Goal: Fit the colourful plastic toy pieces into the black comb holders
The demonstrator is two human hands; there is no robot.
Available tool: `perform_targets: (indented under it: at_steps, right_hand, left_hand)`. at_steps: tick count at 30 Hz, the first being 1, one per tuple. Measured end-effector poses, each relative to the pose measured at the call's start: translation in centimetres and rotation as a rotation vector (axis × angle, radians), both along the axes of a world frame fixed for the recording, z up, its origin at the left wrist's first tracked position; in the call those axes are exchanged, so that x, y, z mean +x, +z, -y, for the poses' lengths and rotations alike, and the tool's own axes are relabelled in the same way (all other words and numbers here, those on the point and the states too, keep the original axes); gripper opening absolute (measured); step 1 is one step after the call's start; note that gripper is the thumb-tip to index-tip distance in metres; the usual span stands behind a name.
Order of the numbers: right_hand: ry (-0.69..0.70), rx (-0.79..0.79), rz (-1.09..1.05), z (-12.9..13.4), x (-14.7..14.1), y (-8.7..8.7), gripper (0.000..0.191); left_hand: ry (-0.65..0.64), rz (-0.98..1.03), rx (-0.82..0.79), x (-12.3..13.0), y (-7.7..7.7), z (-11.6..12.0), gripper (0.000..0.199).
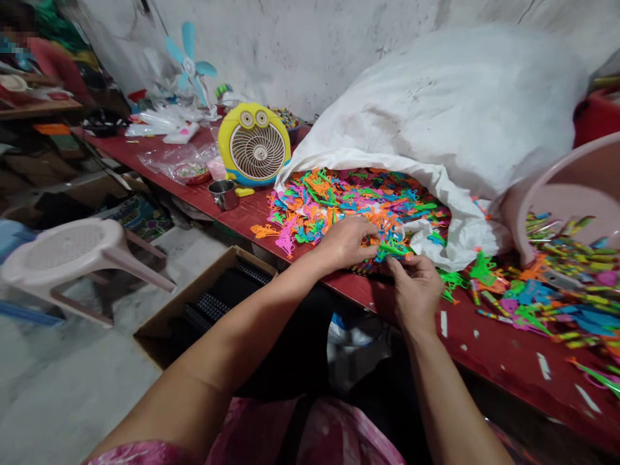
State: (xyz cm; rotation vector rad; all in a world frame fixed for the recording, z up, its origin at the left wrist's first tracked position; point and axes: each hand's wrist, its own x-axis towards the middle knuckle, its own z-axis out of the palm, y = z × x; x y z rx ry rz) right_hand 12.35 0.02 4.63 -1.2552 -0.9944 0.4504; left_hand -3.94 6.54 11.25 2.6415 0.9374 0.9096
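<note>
Both hands meet at the front of a pile of small, brightly coloured plastic toy pieces (334,200), which spills from the mouth of a large white sack (450,97). My left hand (345,243) has its fingers curled beside the pile; what they hold, if anything, is hidden. A pinch of thumb and fingers closes my right hand (420,290) on a green plastic toy piece (394,250), which lies between the two hands. The exact kind of toy is too small to tell.
A tipped pink tub (520,206) with yellow-banded sticks lies on the right of the red table (416,310). Left stand a yellow fan (259,152) and a metal cup (223,194). Below are an open carton (169,329) and a plastic stool (82,248). A person (55,64) sits far left.
</note>
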Motion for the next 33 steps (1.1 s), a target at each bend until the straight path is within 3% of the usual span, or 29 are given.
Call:
perform_targets:
  at_steps: [5,13,23,33]
  right_hand:
    - [0.02,-0.013,0.072,0.5,-0.4,-0.1,0.027]
    - [-0.018,-0.012,0.225,1.6,-0.8,-1.7,0.022]
    - [0.027,-0.05,0.139,0.8,-0.9,-0.7,0.026]
    - [-0.046,0.002,0.162,0.7,-1.6,0.0,0.026]
  left_hand:
    - [0.022,-0.008,-0.006,0.0,0.1,0.0,0.013]
    - [0.023,0.011,0.012,0.0,-0.2,0.0,0.015]
    - [0.027,0.015,0.002,0.0,-0.3,-0.1,0.014]
    - [0.04,0.006,-0.018,0.1,-0.2,-0.2,0.015]
